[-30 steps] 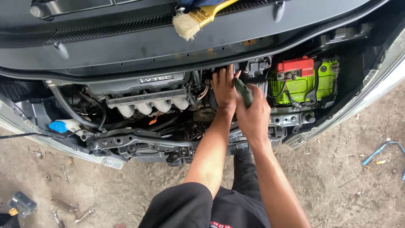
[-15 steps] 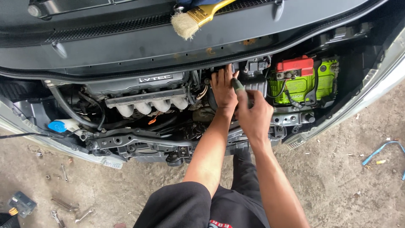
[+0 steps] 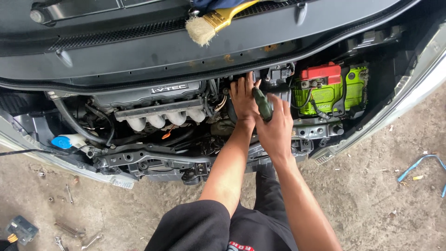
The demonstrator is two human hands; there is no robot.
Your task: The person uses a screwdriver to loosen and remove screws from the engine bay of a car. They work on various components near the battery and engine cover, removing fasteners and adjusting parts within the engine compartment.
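Nearest, the right hand (image 3: 275, 132) is clenched around the dark green handle of a screwdriver (image 3: 262, 103), whose long axis runs away from the person, tilted slightly left, into the middle of the engine bay (image 3: 158, 160). Just beyond and touching it on the left, the left hand (image 3: 243, 98) lies with fingers (image 3: 241, 85) spread and released against the dark parts there, grasping nothing that shows, so it is the hand nearer the tool's hidden tip. Farther right sits the green battery (image 3: 346, 88), and farthest, a paintbrush (image 3: 211, 23) rests on the cowl.
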